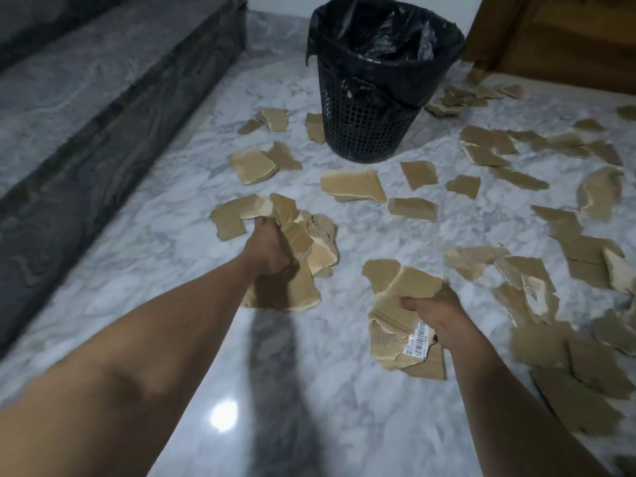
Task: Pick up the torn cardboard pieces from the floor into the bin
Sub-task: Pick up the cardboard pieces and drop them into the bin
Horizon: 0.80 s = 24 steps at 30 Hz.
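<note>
Torn cardboard pieces (351,184), seemingly light, stiff and ragged-edged, litter the marble floor (179,256) around a lined bin (375,98); left hand (268,249) and right hand (437,311) each clutch a bunched stack, best gripped across overlapping edges.

Glossy marble floor (165,249); matt brown cardboard pieces (351,185), rough torn edges; black plastic mesh bin (364,132), shiny plastic liner (378,36).

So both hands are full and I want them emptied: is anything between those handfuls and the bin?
Nothing visible blocks the way. The left hand and right hand each grip cardboard; between them and the bin lie only flat loose pieces on the floor, and the bin's mouth is open.
</note>
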Tool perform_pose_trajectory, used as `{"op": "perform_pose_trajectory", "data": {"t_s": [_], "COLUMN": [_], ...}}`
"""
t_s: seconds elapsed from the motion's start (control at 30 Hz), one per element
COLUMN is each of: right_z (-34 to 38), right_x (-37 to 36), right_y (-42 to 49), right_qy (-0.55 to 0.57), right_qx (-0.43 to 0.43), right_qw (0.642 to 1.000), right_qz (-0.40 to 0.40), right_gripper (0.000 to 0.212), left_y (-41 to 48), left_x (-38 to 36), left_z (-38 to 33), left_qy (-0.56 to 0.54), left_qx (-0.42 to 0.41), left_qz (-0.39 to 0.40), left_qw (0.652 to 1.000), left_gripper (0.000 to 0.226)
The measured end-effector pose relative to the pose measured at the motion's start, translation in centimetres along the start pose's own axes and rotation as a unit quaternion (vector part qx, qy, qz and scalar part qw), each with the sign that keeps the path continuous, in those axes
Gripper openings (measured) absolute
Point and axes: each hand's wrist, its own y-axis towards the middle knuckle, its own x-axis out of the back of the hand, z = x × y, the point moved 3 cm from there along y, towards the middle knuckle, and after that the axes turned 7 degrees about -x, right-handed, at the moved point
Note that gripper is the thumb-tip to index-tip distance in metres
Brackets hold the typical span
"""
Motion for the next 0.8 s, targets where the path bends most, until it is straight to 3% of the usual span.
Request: {"op": "perform_pose_trajectory", "data": {"t_s": [0.23, 0.47, 0.63, 0.73, 0.8], "right_z": [0.7, 0.9, 1.0, 1.0, 0.6], "right_x": [0.0, -0.1, -0.1, -0.1, -0.1], "right_y": [-0.4, -0.4, -1.2, -1.9, -2.3], "right_qy": [0.001, -0.014, -0.012, 0.001, 0.028], "right_qx": [-0.012, -0.023, -0.036, -0.03, -0.025], "right_qw": [1.0, 1.0, 0.999, 1.0, 0.999], "right_qz": [0.014, 0.008, 0.001, -0.004, -0.006], "right_gripper": [0.043, 0.045, 0.059, 0.052, 0.052], "left_y": [0.3, -1.1, -3.6, -4.5, -4.9], "left_x": [4.3, 2.5, -0.7, -2.4, -2.9], "left_z": [8.3, 5.4, 2.0, 1.1, 1.1], "left_qy": [-0.022, -0.005, 0.028, 0.035, 0.008], "left_qx": [0.11, -0.003, -0.108, -0.119, -0.099], "left_qz": [0.025, 0.098, 0.16, 0.181, 0.188], "left_qw": [0.993, 0.995, 0.981, 0.976, 0.977], "left_gripper": [0.098, 0.077, 0.067, 0.083, 0.113]}}
